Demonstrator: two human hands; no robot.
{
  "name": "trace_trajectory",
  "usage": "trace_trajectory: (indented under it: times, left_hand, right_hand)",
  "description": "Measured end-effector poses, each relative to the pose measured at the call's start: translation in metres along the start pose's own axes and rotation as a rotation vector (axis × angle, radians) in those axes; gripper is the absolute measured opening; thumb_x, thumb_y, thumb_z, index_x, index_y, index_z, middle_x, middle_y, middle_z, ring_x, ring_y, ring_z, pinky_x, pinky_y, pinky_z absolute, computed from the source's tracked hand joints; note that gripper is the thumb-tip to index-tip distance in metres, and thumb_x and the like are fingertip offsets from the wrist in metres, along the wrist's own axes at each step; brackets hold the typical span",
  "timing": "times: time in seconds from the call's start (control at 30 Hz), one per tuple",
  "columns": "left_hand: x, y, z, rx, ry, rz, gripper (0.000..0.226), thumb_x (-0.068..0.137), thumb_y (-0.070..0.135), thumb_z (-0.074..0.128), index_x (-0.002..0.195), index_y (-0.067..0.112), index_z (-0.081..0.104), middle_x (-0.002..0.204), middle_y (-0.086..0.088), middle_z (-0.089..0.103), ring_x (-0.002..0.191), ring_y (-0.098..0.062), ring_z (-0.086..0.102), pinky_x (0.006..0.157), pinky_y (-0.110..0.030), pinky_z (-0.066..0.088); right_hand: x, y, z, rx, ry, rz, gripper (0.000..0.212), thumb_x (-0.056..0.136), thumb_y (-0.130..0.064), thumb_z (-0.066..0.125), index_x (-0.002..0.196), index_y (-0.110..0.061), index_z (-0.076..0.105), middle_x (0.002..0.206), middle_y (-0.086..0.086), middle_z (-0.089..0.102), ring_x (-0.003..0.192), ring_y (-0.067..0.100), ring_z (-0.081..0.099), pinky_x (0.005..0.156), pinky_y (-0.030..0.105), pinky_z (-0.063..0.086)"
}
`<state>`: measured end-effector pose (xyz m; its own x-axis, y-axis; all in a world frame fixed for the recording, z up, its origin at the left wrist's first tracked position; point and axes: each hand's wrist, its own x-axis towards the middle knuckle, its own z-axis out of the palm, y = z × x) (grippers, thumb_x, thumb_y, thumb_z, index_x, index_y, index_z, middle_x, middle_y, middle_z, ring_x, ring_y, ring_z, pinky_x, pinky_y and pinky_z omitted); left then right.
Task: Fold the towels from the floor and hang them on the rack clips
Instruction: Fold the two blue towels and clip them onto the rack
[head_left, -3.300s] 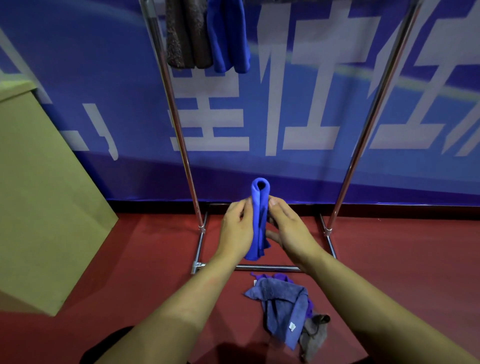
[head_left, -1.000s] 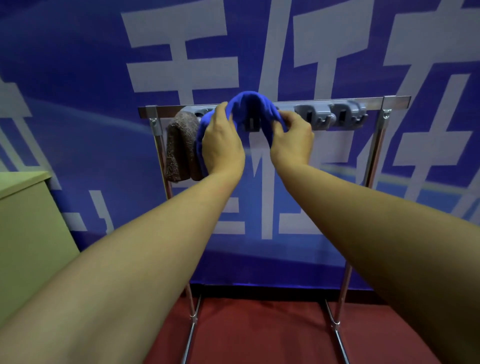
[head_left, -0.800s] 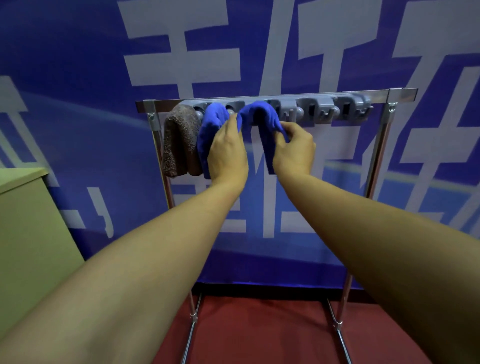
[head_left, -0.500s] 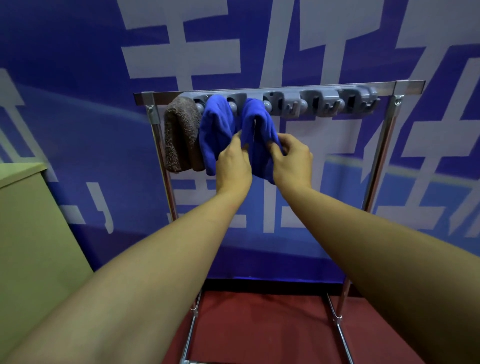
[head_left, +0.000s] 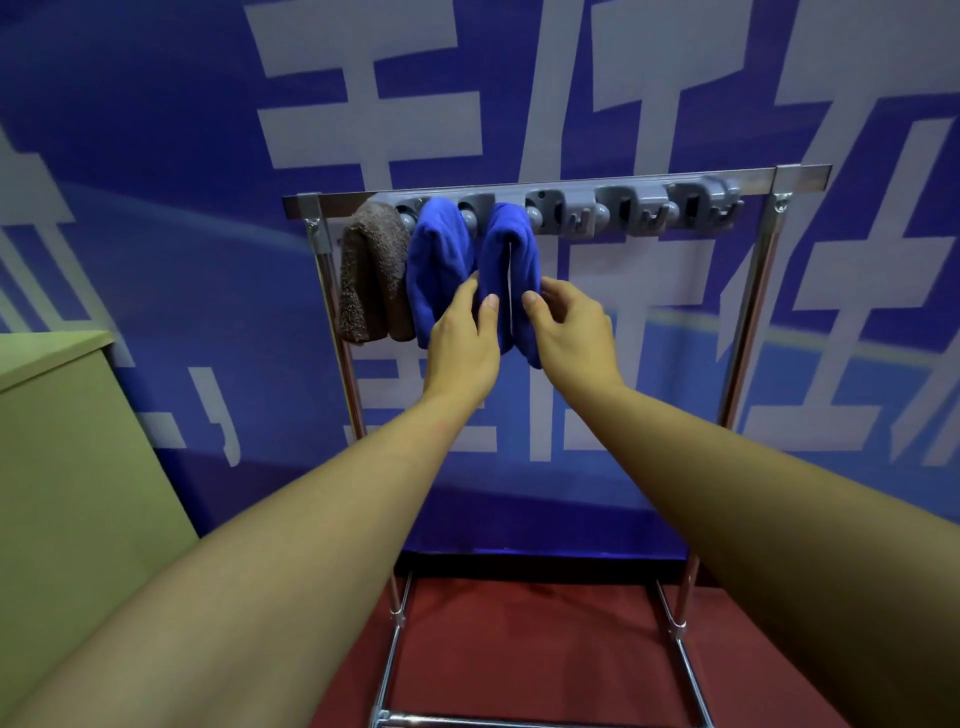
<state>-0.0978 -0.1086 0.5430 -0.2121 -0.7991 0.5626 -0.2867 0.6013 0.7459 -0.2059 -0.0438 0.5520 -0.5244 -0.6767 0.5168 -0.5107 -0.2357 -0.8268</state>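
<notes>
Both hands have slid down: the hanging blue towel (head_left: 509, 280), long axis twelve-to-six, is flanked by the left hand (head_left: 460, 345) and right hand (head_left: 571, 332), fingers apparently loose, unclamped.

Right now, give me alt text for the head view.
Both hands, left hand and right hand, touch the second blue towel hanging from the rack clips, beside another blue towel and a brown towel.

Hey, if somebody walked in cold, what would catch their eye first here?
Two bright blue towels and a brown towel hanging side by side at the left end of the rack. The left hand and right hand flank the blue towel nearest the middle.
</notes>
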Motion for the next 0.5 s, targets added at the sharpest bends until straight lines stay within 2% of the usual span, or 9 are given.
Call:
trace_trajectory:
  times: [0.1, 0.2, 0.33, 0.5]
  left_hand:
    - [-0.007, 0.004, -0.006, 0.013, -0.044, -0.009, 0.050, 0.107, 0.043, 0.039, 0.154, 0.030, 0.034, 0.149, -0.001, 0.053, 0.131, -0.018, 0.053, 0.097, -0.031, 0.045]
    - [-0.014, 0.009, -0.015, 0.009, -0.069, 0.007, 0.053, 0.107, 0.042, 0.038, 0.157, 0.028, 0.030, 0.158, 0.001, 0.042, 0.143, -0.018, 0.042, 0.112, -0.039, 0.041]
    - [-0.026, 0.018, -0.029, 0.009, -0.067, 0.027, 0.054, 0.107, 0.042, 0.037, 0.158, 0.027, 0.028, 0.161, 0.003, 0.036, 0.147, -0.015, 0.035, 0.118, -0.041, 0.036]
    - [-0.061, 0.022, -0.039, 0.031, -0.148, 0.030, 0.055, 0.107, 0.046, 0.035, 0.158, 0.031, 0.025, 0.164, 0.005, 0.030, 0.149, -0.014, 0.031, 0.119, -0.039, 0.032]
  right_hand:
    - [-0.007, -0.007, -0.006, -0.045, -0.024, 0.002, 0.045, 0.102, -0.040, 0.051, 0.143, -0.022, 0.053, 0.134, -0.002, 0.064, 0.124, 0.013, 0.059, 0.097, 0.028, 0.049]
    - [-0.016, -0.018, -0.015, -0.082, -0.022, -0.009, 0.047, 0.104, -0.039, 0.047, 0.148, -0.023, 0.046, 0.140, 0.000, 0.059, 0.129, 0.015, 0.055, 0.098, 0.030, 0.047]
    - [-0.029, -0.034, -0.026, -0.120, -0.027, -0.026, 0.048, 0.105, -0.040, 0.045, 0.150, -0.023, 0.042, 0.146, 0.000, 0.054, 0.135, 0.016, 0.050, 0.104, 0.035, 0.046]
    - [-0.060, -0.033, -0.035, -0.171, -0.067, -0.006, 0.050, 0.105, -0.043, 0.043, 0.152, -0.024, 0.039, 0.150, -0.001, 0.050, 0.138, 0.016, 0.046, 0.101, 0.028, 0.039]
